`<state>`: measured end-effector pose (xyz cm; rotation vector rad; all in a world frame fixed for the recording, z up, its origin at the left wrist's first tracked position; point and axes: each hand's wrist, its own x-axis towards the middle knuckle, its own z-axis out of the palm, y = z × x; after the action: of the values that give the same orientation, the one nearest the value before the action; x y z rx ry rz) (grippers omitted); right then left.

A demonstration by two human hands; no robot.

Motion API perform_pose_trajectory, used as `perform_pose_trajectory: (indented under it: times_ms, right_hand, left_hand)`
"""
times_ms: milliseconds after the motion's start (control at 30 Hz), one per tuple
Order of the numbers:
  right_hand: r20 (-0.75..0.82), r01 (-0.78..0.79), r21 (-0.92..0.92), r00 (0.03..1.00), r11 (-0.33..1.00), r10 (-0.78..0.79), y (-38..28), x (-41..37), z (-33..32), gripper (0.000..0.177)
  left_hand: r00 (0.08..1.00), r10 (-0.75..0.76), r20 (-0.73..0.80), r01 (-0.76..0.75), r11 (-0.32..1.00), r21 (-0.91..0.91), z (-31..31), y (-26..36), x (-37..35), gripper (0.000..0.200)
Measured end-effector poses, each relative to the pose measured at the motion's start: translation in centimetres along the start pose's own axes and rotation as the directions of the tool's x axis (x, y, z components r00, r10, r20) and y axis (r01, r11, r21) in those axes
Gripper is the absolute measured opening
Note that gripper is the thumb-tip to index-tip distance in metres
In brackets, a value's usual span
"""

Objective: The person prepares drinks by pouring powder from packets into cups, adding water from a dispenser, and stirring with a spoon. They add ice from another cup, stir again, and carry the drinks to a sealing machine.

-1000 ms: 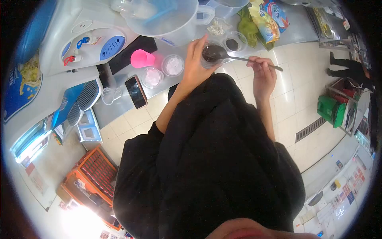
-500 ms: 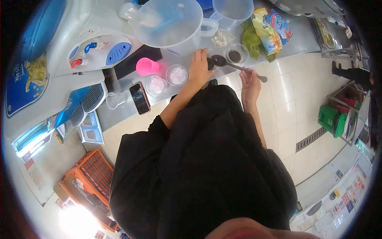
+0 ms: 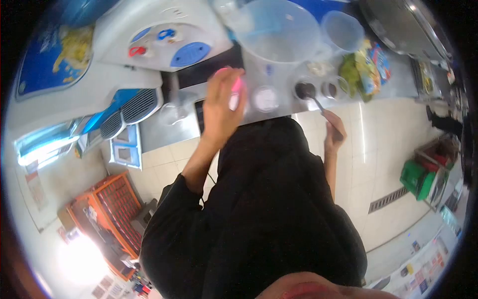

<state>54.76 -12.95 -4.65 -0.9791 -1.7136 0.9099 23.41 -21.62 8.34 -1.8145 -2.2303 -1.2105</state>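
Observation:
My left hand (image 3: 222, 107) is at a pink cup (image 3: 238, 84), its fingers curled over and around it; motion blurs them. Close by, a clear cup with white contents (image 3: 266, 98) stands on the counter, while another is mostly hidden behind that hand. My right hand (image 3: 335, 130) pinches the handle of a dark spoon (image 3: 318, 104). The spoon's bowl end is at a clear cup with dark contents (image 3: 304, 89). Beside it is a second small cup of dark liquid (image 3: 329, 89).
A large clear pitcher (image 3: 279, 32) and a smaller clear jug (image 3: 342, 31) stand behind the cups. A green cloth-like item (image 3: 350, 74) and printed packets (image 3: 369, 74) lie to the right. A water dispenser (image 3: 112, 47) is at left; a phone (image 3: 199, 115) lies partly under my left arm.
My left hand has left the dark-filled cup and moved left onto the pink cup. My right hand still holds the spoon, now lower. The view has shifted left.

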Motion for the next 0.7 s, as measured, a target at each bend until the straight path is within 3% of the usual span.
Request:
perform_pose_trajectory:
  times_ms: [33, 67, 100, 200, 233, 267, 300, 333, 367, 400, 500, 567, 600, 633, 667, 700]
  right_hand:
    - [-0.021, 0.003, 0.018, 1.000, 1.000, -0.002, -0.1, -0.2, 0.5, 0.018]
    - [-0.061, 0.068, 0.054, 0.996, 0.996, -0.065, 0.2, -0.3, 1.1, 0.019]
    - [-0.099, 0.024, 0.086, 0.995, 0.996, -0.016, 0.3, -0.7, 1.8, 0.019]
    - [-0.072, -0.031, 0.053, 0.997, 0.998, 0.035, -0.6, -1.0, 3.0, 0.024]
    - [-0.269, -0.098, 0.152, 0.953, 0.984, 0.137, -0.5, -1.2, 3.7, 0.027]
    - [-0.444, -0.145, 0.259, 0.860, 0.955, 0.251, -0.5, -1.5, 4.0, 0.031]
    - [-0.448, -0.143, 0.253, 0.859, 0.957, 0.247, -0.3, -1.8, 4.0, 0.031]
    - [-0.557, -0.137, 0.486, 0.712, 0.863, 0.427, -0.1, -2.0, 3.7, 0.033]
    - [-0.586, -0.071, 0.686, 0.536, 0.724, 0.608, 0.1, -2.2, 3.6, 0.035]
    - [-0.537, -0.040, 0.788, 0.445, 0.615, 0.717, -0.9, -2.5, 3.5, 0.032]
    - [-0.455, -0.129, 0.798, 0.510, 0.588, 0.730, -3.7, -3.3, 5.9, 0.030]
    - [-0.383, -0.329, 0.466, 0.762, 0.822, 0.522, -6.9, -2.4, 11.8, 0.027]
    - [-0.263, -0.324, 0.590, 0.789, 0.740, 0.555, -10.2, -0.7, 15.8, 0.027]
    - [-0.138, -0.322, 0.448, 0.897, 0.834, 0.420, -10.9, 0.2, 19.4, 0.028]
    - [-0.064, -0.333, 0.399, 0.919, 0.854, 0.388, -11.4, 1.2, 23.0, 0.031]
    - [0.036, -0.327, 0.709, 0.901, 0.624, 0.431, -12.9, 2.7, 26.7, 0.035]
  left_hand:
    - [0.996, 0.024, -0.089, -0.017, 0.997, 0.073, -2.4, -1.7, 1.0, 0.035]
    - [0.981, 0.081, -0.174, -0.048, 0.981, 0.188, -4.5, -4.1, 1.6, 0.038]
    - [0.964, 0.086, -0.250, -0.029, 0.974, 0.226, -6.8, -5.4, 2.5, 0.039]
    - [0.943, 0.164, -0.288, -0.042, 0.921, 0.388, -12.6, -10.6, 4.3, 0.054]
    - [0.940, 0.179, -0.289, -0.026, 0.885, 0.464, -14.0, -11.8, 4.9, 0.061]
    - [0.939, 0.181, -0.294, -0.027, 0.888, 0.459, -15.0, -12.9, 5.5, 0.061]
    - [0.957, 0.183, -0.226, -0.054, 0.876, 0.479, -15.9, -14.0, 6.0, 0.072]
    - [0.971, 0.182, -0.157, -0.082, 0.864, 0.497, -16.4, -15.0, 6.4, 0.083]
    - [0.971, 0.180, -0.159, -0.081, 0.867, 0.492, -16.5, -16.0, 6.8, 0.083]
    - [0.977, 0.186, -0.109, -0.098, 0.835, 0.542, -16.7, -16.9, 7.3, 0.090]
    - [0.972, 0.225, -0.063, -0.145, 0.793, 0.592, -17.2, -17.9, 8.6, 0.099]
    - [0.964, 0.261, -0.054, -0.180, 0.786, 0.591, -17.3, -18.3, 9.1, 0.101]
    - [0.960, 0.275, -0.043, -0.194, 0.773, 0.604, -17.4, -18.8, 9.5, 0.100]
    - [0.956, 0.291, -0.033, -0.209, 0.758, 0.618, -17.4, -19.3, 9.9, 0.100]
    - [0.948, 0.316, -0.048, -0.224, 0.765, 0.604, -17.4, -19.8, 10.2, 0.098]
    - [0.945, 0.324, -0.053, -0.227, 0.763, 0.605, -17.6, -19.8, 10.3, 0.098]
